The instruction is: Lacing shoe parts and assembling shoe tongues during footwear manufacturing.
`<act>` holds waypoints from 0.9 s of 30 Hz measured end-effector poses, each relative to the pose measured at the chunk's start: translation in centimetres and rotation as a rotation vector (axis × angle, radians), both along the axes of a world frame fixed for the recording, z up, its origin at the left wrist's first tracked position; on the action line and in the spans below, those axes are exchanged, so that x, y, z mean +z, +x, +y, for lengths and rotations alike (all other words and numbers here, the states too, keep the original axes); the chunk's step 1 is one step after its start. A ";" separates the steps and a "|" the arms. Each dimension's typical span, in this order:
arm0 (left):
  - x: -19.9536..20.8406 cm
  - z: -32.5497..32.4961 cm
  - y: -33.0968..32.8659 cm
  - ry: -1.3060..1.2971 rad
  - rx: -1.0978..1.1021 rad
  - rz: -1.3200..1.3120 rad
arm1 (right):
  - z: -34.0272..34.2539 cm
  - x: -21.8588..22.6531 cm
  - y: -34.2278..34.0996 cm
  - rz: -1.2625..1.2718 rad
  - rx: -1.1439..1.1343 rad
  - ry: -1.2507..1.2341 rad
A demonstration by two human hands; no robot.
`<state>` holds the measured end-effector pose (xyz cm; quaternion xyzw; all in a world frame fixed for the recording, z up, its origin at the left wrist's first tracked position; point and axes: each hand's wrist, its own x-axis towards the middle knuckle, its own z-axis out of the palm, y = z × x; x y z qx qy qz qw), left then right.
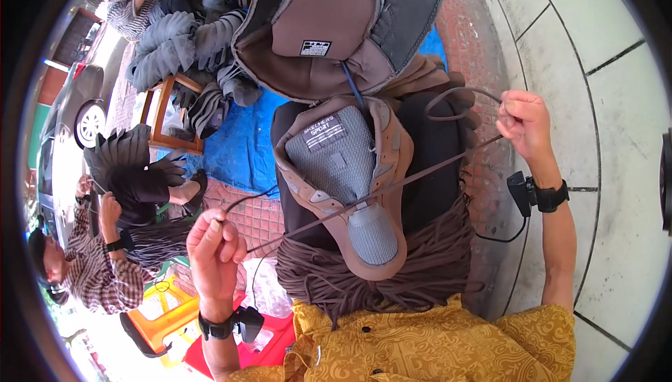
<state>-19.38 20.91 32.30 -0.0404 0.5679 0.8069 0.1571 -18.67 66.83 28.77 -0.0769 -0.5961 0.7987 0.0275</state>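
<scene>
A brown shoelace (432, 169) stretches slantwise across a shoe upper (389, 221) on my lap. My left hand (217, 245) pinches the lace at the lower left, and its loose end trails beyond the fingers. Raised higher, my right hand (525, 123) is closed on the other part, where the lace bends into a loop. Brown and grey, the upper has a mesh tongue and its rounded toe points toward me. Under the toe, a thick bundle of brown laces (427, 270) lies across my lap. Neither hand touches the upper.
Beyond the upper looms a large dark padded piece (413, 18) with brown lining. Piles of grey shoe uppers (168, 46) and a wooden stool (157, 112) stand by a blue tarp (241, 140). At left, a co-worker (94, 256) handles uppers near a yellow stool (164, 308). A tiled wall (609, 172) borders the right.
</scene>
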 end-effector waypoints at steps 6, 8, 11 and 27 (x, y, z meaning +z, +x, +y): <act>-1.0 -3.4 -3.5 0.256 0.121 0.008 | 1.2 -0.5 -0.8 0.148 -0.140 -0.249; 0.0 -5.0 -5.9 0.325 0.290 0.051 | 5.7 -0.7 -0.2 0.320 0.065 -0.410; -0.1 -13.3 -8.7 0.332 0.285 0.248 | 8.7 0.8 0.9 0.353 -0.163 -0.411; -3.5 -34.2 -12.0 0.082 0.664 0.420 | 29.7 -1.9 7.3 0.377 -0.667 -0.286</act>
